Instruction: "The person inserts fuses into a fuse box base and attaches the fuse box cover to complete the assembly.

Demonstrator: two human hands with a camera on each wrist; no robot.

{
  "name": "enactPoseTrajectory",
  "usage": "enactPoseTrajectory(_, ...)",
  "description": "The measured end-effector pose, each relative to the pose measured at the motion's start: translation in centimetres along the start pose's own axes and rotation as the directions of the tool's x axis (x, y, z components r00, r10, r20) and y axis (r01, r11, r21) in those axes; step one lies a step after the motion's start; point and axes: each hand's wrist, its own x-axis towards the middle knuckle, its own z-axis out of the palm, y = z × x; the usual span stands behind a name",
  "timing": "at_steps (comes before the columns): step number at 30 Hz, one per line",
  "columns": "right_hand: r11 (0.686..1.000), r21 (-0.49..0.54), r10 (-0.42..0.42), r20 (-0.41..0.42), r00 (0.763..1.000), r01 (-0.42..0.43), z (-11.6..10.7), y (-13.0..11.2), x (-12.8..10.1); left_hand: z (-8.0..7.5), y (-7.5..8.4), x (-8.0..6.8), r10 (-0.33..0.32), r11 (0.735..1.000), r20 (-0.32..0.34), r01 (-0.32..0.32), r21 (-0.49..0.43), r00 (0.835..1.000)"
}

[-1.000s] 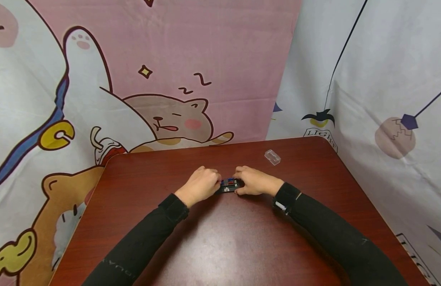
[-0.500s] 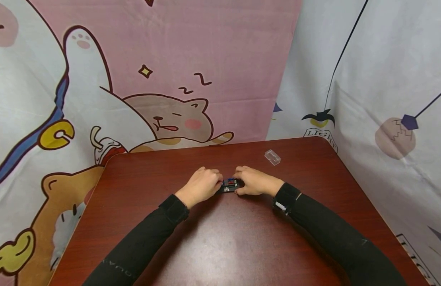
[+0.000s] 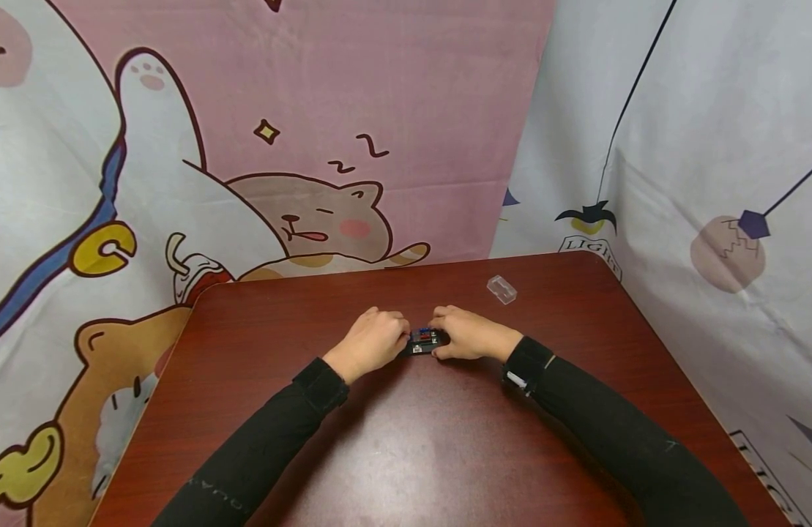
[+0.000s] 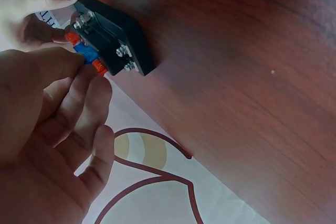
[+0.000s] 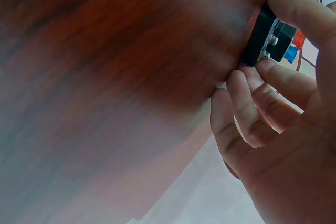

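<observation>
A small black block with metal screw terminals lies near the middle of the wooden table, between both hands. Its edge stands out in the left wrist view, with red plastic pieces and a small blue plastic piece along one side. My left hand pinches the blue piece between thumb and curled fingers. Opposite it, my right hand grips the black block by its edges. In the right wrist view the thumb presses one side, while the fingertips meet the other. My hands partly hide the block's ends.
A clear plastic cover lies toward the back right of the brown table. Behind the table's far edge hangs a printed cloth with cartoon animals, and another pale cloth hangs along the right side.
My left fingers have shifted very slightly to the right at the block's left end. The right hand and the clear cover stay where they were.
</observation>
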Motion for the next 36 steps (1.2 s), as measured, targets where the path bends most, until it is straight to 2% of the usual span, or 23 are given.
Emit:
enactPoseTrajectory(11,1.000,-0.006,-0.004,0.009,1.000,0.004,-0.2,-0.2,-0.1,0.3,0.2,0.2,0.004,1.000,-0.012,-0.004,-0.009,1.000)
enactPoseTrajectory(25,1.000,0.008,-0.003,0.022,1.000,0.002,-0.2,-0.1,-0.2,0.4,0.5,0.4,0.009,1.000,0.015,-0.009,0.008,1.000)
enactPoseTrajectory(36,1.000,-0.008,-0.006,0.016,1.000,0.006,-0.3,-0.1,0.0,0.3,-0.2,-0.4,0.006,1.000,-0.055,-0.006,0.000,0.998)
